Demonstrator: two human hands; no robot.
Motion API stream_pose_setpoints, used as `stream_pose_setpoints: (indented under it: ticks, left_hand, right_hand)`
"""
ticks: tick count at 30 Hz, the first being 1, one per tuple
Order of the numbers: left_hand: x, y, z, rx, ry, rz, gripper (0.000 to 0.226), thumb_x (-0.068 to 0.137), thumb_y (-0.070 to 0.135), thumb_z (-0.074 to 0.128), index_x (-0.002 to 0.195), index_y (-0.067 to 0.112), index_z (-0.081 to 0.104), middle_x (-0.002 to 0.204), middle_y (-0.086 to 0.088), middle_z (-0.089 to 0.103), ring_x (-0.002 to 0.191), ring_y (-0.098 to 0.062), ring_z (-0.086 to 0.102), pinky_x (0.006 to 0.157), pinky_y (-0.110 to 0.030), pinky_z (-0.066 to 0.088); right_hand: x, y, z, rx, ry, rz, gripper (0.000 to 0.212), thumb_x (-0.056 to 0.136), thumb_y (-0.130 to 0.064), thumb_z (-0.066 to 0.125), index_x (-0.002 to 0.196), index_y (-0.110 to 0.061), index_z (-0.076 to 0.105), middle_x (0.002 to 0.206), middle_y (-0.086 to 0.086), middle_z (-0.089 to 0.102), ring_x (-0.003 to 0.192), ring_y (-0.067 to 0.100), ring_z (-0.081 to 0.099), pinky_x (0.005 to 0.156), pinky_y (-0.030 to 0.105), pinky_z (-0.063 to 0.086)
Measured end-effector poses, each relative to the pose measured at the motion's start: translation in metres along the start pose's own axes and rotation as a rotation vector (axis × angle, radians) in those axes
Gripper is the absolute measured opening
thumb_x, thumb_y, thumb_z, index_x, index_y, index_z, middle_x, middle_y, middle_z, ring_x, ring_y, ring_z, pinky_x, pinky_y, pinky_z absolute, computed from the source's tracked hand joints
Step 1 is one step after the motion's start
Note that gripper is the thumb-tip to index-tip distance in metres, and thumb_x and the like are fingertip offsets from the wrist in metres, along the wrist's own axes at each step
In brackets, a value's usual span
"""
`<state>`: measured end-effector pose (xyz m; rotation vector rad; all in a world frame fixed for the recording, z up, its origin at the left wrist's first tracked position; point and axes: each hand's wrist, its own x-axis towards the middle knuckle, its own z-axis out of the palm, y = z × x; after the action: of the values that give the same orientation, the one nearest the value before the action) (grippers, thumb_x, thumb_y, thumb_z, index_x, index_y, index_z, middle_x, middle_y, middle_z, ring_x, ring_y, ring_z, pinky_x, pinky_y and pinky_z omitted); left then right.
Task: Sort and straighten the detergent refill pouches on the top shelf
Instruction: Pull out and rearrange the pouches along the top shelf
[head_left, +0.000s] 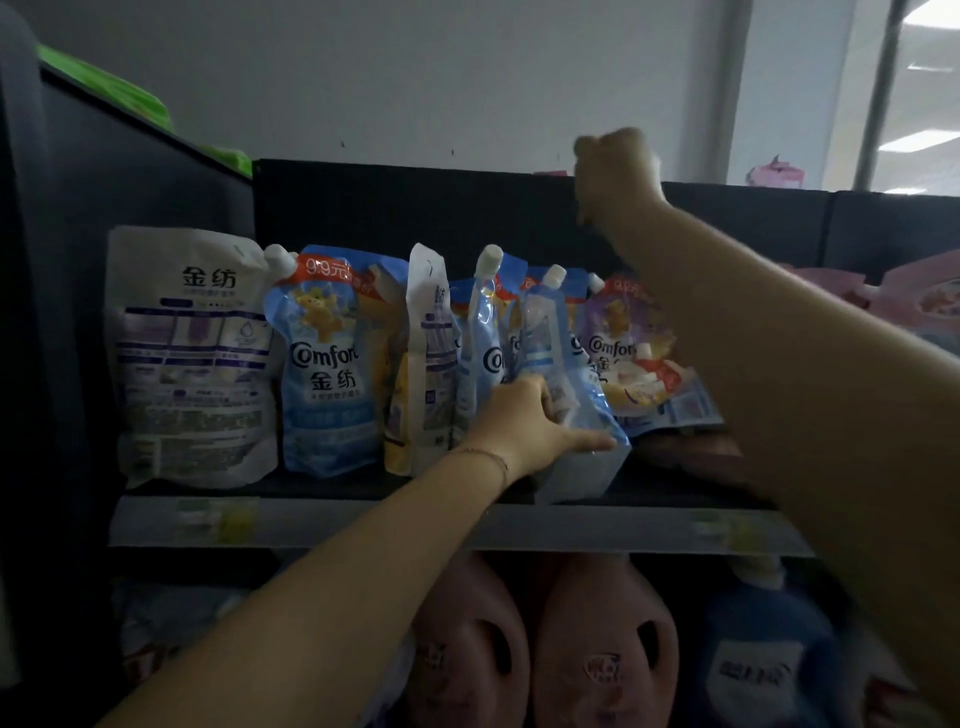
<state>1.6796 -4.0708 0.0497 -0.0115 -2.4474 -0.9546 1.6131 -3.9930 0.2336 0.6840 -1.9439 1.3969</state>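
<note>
Head view: my left hand (524, 423) fingers curl round blue pouch (582, 467), tilted at top shelf (363, 519) front, beside other pouches (332, 364). Right hand (615, 176) up high, curled, blurry; can't tell if holding anything.

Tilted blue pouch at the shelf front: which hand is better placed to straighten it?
Left. The left hand grips the tilted blue pouch low down; the right hand is raised by the back panel, fingers curled.

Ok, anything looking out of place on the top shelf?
Yes. The far-left white pouch shows its back label, a second white pouch stands edge-on mid-row, the blue pouch gripped by the left hand tilts off upright, and the purple pouch leans askew.
</note>
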Motion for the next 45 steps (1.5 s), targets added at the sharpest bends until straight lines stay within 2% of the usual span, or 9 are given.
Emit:
stream_pose_setpoints:
  ticks: [4, 7, 11, 19, 24, 30, 33, 41, 45]
  left_hand:
    - [-0.005, 0.002, -0.001, 0.004, 0.001, -0.021, 0.056, 0.065, 0.049, 0.083, 0.071, 0.017, 0.038, 0.066, 0.001, 0.044, 0.059, -0.013, 0.041, 0.054, -0.024, 0.035]
    - [-0.007, 0.005, -0.001, -0.001, -0.029, 0.033, 0.049, 0.07, 0.043, 0.082, 0.074, 0.014, 0.043, 0.064, 0.001, 0.043, 0.055, -0.009, 0.038, 0.049, -0.016, 0.032]
    - [-0.006, 0.008, -0.006, -0.063, -0.076, -0.012, 0.043, 0.075, 0.041, 0.079, 0.089, 0.014, 0.048, 0.073, 0.009, 0.047, 0.062, -0.001, 0.041, 0.046, -0.012, 0.034]
    - [-0.002, 0.005, 0.005, -0.176, -0.035, -0.074, 0.041, 0.079, 0.029, 0.077, 0.076, 0.025, 0.036, 0.08, 0.001, 0.05, 0.075, -0.015, 0.052, 0.064, -0.021, 0.047]
    - [-0.003, -0.022, 0.02, 0.275, 0.087, -0.013, 0.06, 0.085, 0.012, 0.071, 0.133, 0.012, 0.035, 0.13, -0.011, 0.05, 0.117, -0.029, 0.054, 0.096, -0.04, 0.048]
    - [0.004, -0.006, -0.012, 0.444, -0.283, -0.185, 0.07, 0.06, 0.065, 0.078, 0.106, 0.016, 0.057, 0.103, 0.0, 0.063, 0.09, -0.02, 0.062, 0.078, -0.037, 0.055]
    - [0.003, -0.003, -0.016, 0.418, -0.203, -0.174, 0.074, 0.051, 0.078, 0.072, 0.092, 0.018, 0.06, 0.083, 0.0, 0.063, 0.073, -0.018, 0.061, 0.069, -0.036, 0.057]
    - [0.005, -0.016, 0.006, 0.344, -0.085, -0.145, 0.065, 0.077, 0.048, 0.074, 0.123, 0.013, 0.045, 0.101, -0.004, 0.061, 0.085, -0.021, 0.061, 0.076, -0.04, 0.057]
    - [0.006, -0.023, 0.004, 0.342, -0.043, -0.115, 0.054, 0.081, 0.025, 0.072, 0.125, 0.016, 0.041, 0.093, -0.004, 0.059, 0.078, -0.022, 0.061, 0.069, -0.041, 0.058]
  right_hand:
    - [-0.019, 0.031, 0.012, -0.356, -0.247, 0.118, 0.025, 0.096, -0.021, 0.044, 0.081, -0.003, 0.05, 0.077, 0.006, 0.052, 0.06, 0.015, 0.051, 0.031, 0.014, 0.035]
    - [-0.047, 0.076, 0.028, -0.5, -0.431, 0.201, 0.039, 0.094, -0.036, 0.048, 0.109, -0.001, 0.058, 0.097, 0.012, 0.063, 0.082, 0.024, 0.064, 0.063, 0.028, 0.051]
    - [-0.06, 0.092, 0.035, -0.506, -0.431, 0.152, 0.049, 0.094, -0.051, 0.042, 0.117, -0.012, 0.061, 0.115, 0.011, 0.063, 0.106, 0.03, 0.059, 0.077, 0.033, 0.041]
    - [-0.083, 0.099, 0.039, -0.495, -0.153, -0.033, 0.039, 0.099, -0.031, 0.036, 0.073, -0.008, 0.055, 0.067, 0.004, 0.053, 0.066, 0.025, 0.057, 0.056, 0.03, 0.037]
    - [-0.08, 0.069, 0.026, -0.491, -0.071, -0.322, 0.046, 0.103, -0.036, 0.031, 0.07, -0.011, 0.052, 0.069, 0.007, 0.053, 0.064, 0.028, 0.05, 0.059, 0.033, 0.035]
    - [-0.097, 0.098, 0.035, -0.292, -0.189, -0.444, 0.041, 0.102, -0.037, 0.04, 0.066, -0.017, 0.044, 0.063, 0.004, 0.052, 0.058, 0.024, 0.05, 0.056, 0.038, 0.042]
    - [-0.114, 0.127, 0.04, -0.237, -0.194, -0.44, 0.039, 0.096, -0.038, 0.052, 0.067, -0.017, 0.038, 0.059, -0.006, 0.04, 0.052, 0.015, 0.04, 0.052, 0.036, 0.036]
    - [-0.127, 0.143, 0.027, -0.549, -0.208, -0.127, 0.055, 0.084, -0.072, 0.045, 0.089, -0.017, 0.042, 0.076, -0.005, 0.05, 0.071, 0.019, 0.053, 0.057, 0.034, 0.04]
    - [-0.131, 0.145, 0.039, -0.492, -0.242, -0.071, 0.046, 0.092, -0.06, 0.042, 0.095, -0.014, 0.037, 0.085, 0.005, 0.051, 0.076, 0.029, 0.055, 0.059, 0.036, 0.037]
